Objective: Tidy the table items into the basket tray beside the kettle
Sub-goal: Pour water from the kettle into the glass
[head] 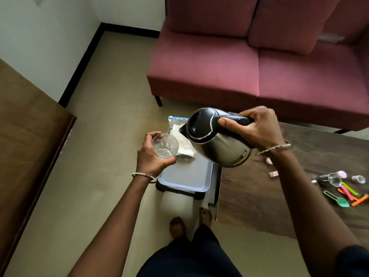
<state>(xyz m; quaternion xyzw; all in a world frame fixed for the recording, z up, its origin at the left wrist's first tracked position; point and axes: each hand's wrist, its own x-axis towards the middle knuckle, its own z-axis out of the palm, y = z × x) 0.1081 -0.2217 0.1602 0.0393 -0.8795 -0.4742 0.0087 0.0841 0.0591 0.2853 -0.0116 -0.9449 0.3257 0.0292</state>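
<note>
My right hand (257, 128) grips the black handle of a steel kettle (215, 140), tilted with its spout toward the left. My left hand (153, 154) holds a clear glass (165, 145) just left of and below the spout. Both are held above a white basket tray (189, 174) that stands on a low black stand on the floor. A zip bag (179, 134) with white contents lies in the tray's far end. On the dark wooden table (259, 196) to the right lie coloured plastic spoons (343, 196), small clear cups (358, 179) and a small sachet (273, 174).
A pink sofa (249, 62) stands behind the table. A brown wooden surface (26, 136) fills the left side. My bare feet (176, 226) stand on the beige tiled floor just in front of the tray.
</note>
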